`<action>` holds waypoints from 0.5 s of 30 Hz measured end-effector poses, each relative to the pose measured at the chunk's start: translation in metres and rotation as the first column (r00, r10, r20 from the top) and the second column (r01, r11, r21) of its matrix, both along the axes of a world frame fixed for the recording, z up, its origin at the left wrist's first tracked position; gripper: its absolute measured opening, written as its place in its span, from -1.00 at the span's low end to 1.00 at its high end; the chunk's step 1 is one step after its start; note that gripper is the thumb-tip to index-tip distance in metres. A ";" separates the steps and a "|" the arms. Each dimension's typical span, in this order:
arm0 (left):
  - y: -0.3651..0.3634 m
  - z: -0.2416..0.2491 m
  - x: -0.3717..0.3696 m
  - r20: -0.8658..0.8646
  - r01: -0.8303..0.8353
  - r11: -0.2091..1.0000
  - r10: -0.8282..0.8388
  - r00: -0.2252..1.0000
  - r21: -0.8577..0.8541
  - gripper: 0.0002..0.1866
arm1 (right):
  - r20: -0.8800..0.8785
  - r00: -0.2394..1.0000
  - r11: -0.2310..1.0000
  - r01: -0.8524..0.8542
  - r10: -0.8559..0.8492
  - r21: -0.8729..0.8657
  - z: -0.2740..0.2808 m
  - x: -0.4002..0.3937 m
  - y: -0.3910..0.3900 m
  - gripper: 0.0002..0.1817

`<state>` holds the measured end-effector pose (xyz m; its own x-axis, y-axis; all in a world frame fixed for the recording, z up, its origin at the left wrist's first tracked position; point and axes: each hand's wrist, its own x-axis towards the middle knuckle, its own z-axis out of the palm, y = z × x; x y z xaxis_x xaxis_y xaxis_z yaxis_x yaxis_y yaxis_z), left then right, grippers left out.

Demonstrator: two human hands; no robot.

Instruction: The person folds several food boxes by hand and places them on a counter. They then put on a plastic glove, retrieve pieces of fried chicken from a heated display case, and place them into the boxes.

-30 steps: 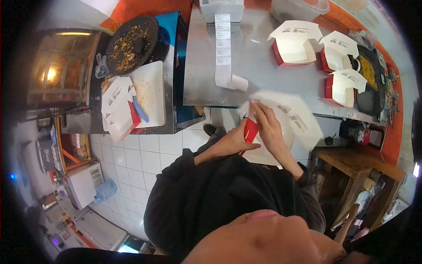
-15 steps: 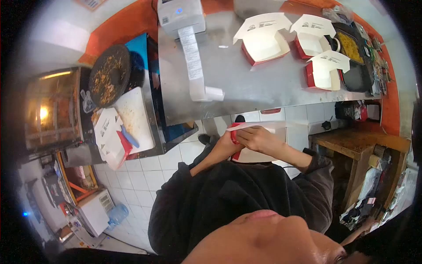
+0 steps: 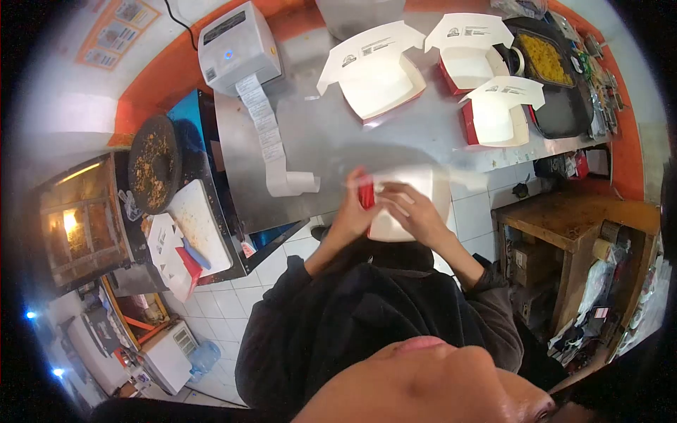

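Box in hands (image 3: 403, 227) is open, with white inside and a red side wall, and it is in front of the body, at the near edge of the steel table (image 3: 331, 151). Left hand (image 3: 354, 213) is closed around the red side wall, at 9 o'clock of this box. Right hand (image 3: 415, 213) is above the box, fingers half bent and close to the same wall; they are blurred, so I cannot tell if they grip it. All next directions are counted from the box in hands. At 12 o'clock 1 large open box (image 3: 381, 88) stands on the table; 2 smaller open boxes (image 3: 493, 121) are between 1 and 2 o'clock, near the black tray (image 3: 568, 116) and yellow food (image 3: 544, 60). Between 10 and 11 o'clock is the label printer (image 3: 240, 53), from which a paper strip (image 3: 262, 123) runs down to a loose curl at about 9 o'clock. The cutting board (image 3: 201, 229) lies also at 9 o'clock, beside the round dark plate (image 3: 154, 166) with brown crumbs. At 3 o'clock is the wooden bench (image 3: 543, 218), and at 8 o'clock, on the floor, the blue water bottle (image 3: 204, 357).
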<state>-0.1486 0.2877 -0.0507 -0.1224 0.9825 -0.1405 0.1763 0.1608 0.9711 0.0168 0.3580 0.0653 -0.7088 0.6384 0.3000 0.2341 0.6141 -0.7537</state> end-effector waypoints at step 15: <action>0.071 -0.019 -0.136 0.459 0.229 0.950 -0.109 0.882 -0.214 -0.06 | 0.360 0.815 0.880 0.347 -0.454 0.325 -0.076 0.047 0.065 -0.74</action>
<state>-0.2850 0.3587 -0.0697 0.1746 0.9052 -0.3875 -0.2079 0.4186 0.8840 0.0635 0.4227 -0.0103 -0.4954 0.8417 0.2148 0.7536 0.5394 -0.3758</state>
